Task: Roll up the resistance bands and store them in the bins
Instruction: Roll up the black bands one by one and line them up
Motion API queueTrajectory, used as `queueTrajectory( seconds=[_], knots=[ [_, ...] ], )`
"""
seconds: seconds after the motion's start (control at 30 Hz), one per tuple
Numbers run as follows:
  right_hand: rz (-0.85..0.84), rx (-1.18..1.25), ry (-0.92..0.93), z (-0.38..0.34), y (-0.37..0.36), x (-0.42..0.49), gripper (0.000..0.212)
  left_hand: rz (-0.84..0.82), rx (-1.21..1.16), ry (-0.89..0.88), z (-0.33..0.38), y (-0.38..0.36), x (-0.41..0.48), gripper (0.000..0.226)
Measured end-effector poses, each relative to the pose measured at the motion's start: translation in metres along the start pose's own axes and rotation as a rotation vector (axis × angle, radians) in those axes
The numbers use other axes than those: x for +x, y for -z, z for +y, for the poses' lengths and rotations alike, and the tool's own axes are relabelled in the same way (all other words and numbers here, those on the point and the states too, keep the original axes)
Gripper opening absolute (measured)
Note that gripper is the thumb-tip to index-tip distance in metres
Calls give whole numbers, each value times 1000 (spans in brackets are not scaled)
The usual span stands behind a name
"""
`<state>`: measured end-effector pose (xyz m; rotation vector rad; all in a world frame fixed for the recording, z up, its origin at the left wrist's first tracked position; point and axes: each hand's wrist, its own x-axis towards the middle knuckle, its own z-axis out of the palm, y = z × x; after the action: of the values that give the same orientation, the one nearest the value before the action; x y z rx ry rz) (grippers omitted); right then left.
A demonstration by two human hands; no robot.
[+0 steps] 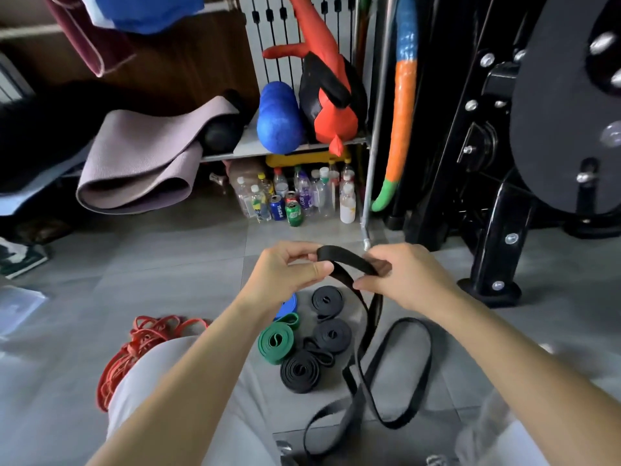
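We see a grey tiled floor (168,270) with a black exercise machine (504,163) standing at the right and a folded mauve mat (141,163) hanging off a shelf at the left. A long black band (349,260) arches between our hands, and its slack hangs down and loops on the floor between our knees. A tangle of red bands (114,368) lies by our left leg. Our left hand (285,277) pinches one end of the arch and our right hand (410,277) pinches the other. Below them on the floor sit three rolled black bands (332,335), a rolled green band (276,343) and a blue band (287,306) partly hidden by our left wrist.
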<state>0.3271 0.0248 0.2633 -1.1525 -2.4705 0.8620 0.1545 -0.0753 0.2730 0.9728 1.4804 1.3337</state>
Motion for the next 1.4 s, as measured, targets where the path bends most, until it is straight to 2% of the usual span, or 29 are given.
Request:
queueTrajectory(
  seconds=[0.1,0.17,0.3,0.43,0.57,0.63,0.7,0.77,0.8,0.87,0.9,0.93,0.97,1.07,1.23,1.4],
  knots=[
    [-151,72,-52,5,-2,4,33,3,-26,22,-9,-1,3,22],
    [-202,81,-51,5,-10,7,30,-11,-59,37,-14,-2,5,20],
    [-121,217,-9,4,-24,12,27,-38,-219,86,-17,1,8,25],
    [-103,515,6,1,-27,14,32,-40,-409,76,-16,6,11,26],
    [-44,489,52,1,-22,13,23,1,-419,79,-16,14,11,28],
    [-41,492,68,1,-19,12,24,1,-264,74,-17,14,10,24],
    [-61,481,65,2,-17,11,22,42,16,40,-19,13,10,24],
    [-86,310,55,4,-17,11,13,136,458,-83,-23,11,8,41],
    [-107,174,60,4,-19,10,9,149,687,-214,-25,9,6,53],
    [-162,-52,90,3,-23,7,3,29,1014,-505,-38,4,4,64],
    [-179,-104,92,1,-26,5,4,-52,1116,-559,-43,1,3,61],
    [-182,-123,93,1,-27,4,1,-106,1169,-525,-46,-2,2,57],
    [-168,-115,101,0,-27,2,5,-130,1163,-437,-48,-3,2,52],
    [-138,-17,138,1,-23,0,9,-110,925,-211,-48,-4,3,40],
    [-83,180,98,-1,-17,-7,20,-55,723,-95,-45,-7,2,19],
    [-69,325,99,0,-12,-8,31,-37,470,-13,-37,-10,0,17]
  ],
)
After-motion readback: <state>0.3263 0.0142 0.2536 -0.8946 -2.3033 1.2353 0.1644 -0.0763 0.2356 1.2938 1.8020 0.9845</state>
